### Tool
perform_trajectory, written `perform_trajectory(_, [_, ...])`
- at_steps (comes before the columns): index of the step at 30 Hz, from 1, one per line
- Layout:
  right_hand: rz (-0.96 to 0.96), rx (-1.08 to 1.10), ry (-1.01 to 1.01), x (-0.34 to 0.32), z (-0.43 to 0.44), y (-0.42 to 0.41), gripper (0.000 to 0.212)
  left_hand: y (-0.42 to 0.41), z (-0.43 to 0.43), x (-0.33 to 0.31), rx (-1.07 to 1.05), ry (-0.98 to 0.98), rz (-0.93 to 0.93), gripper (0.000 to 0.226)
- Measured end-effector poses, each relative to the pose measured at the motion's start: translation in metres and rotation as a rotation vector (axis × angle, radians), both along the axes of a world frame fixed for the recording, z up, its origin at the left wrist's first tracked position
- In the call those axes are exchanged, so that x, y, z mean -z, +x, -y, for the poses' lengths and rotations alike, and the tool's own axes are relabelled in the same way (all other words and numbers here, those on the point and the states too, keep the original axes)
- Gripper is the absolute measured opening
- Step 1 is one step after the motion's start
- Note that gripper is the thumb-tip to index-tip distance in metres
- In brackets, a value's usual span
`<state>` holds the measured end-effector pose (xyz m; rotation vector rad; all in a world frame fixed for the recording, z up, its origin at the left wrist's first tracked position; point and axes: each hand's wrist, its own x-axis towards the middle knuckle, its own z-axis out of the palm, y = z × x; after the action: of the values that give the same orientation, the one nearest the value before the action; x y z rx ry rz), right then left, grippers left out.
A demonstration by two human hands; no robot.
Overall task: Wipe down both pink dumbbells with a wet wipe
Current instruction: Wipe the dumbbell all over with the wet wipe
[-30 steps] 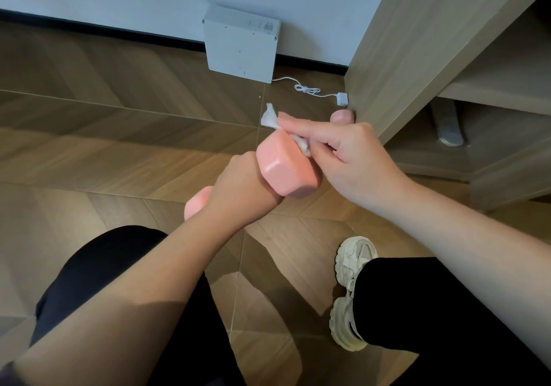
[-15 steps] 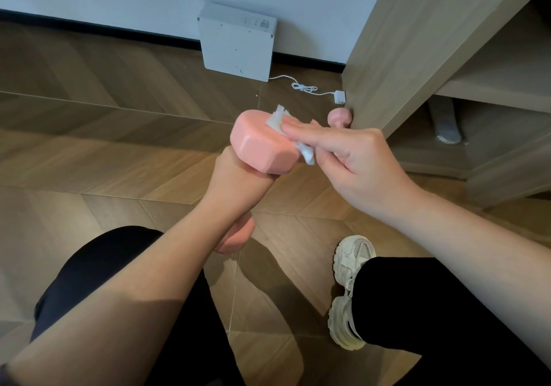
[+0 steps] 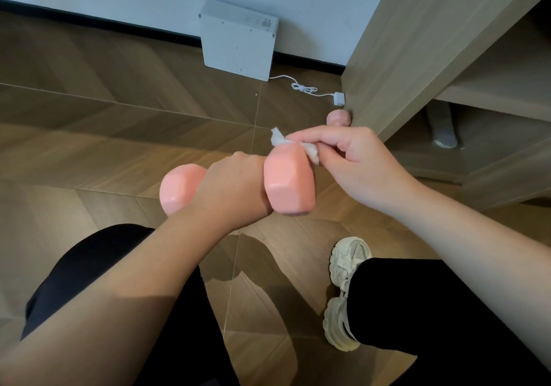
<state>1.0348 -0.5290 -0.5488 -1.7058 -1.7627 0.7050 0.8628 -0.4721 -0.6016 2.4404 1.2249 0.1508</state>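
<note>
left hand (image 3: pixel 235 189) grips dumbbell (image 3: pixel 287 186), right hand (image 3: pixel 360 168) pinches wipe (image 3: pixel 278 138), partly hiding perhaps second dumbbell (image 3: pixel 338 118)

Probably home: herringbone floor (image 3: pixel 119 117), shelving (image 3: pixel 417 42).

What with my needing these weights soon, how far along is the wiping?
Nothing can be confirmed as finished. In hand: the left hand grips the held dumbbell between its heads while the right hand pinches the wet wipe against one head. Left, likely: its other parts, and the second dumbbell on the floor beside the cabinet.
</note>
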Motion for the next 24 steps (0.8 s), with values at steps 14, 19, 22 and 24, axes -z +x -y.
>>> perform_trajectory(14, [0.273, -0.184, -0.152, 0.003, -0.001, -0.019, 0.042, -0.009, 0.01, 0.012, 0.089, 0.068, -0.313, 0.004])
perform_trajectory(19, [0.202, -0.226, -0.209, 0.008, 0.004, -0.017, 0.039, -0.013, 0.006, 0.013, 0.075, 0.055, -0.322, 0.006])
perform_trajectory(22, [0.181, -0.288, -0.325, 0.018, 0.006, -0.015, 0.072, -0.012, 0.002, 0.014, 0.077, 0.076, -0.316, 0.005])
perform_trajectory(24, [0.155, -0.295, -0.327, 0.025, 0.007, -0.015, 0.088, -0.01, 0.001, 0.015, 0.079, 0.092, -0.301, 0.006])
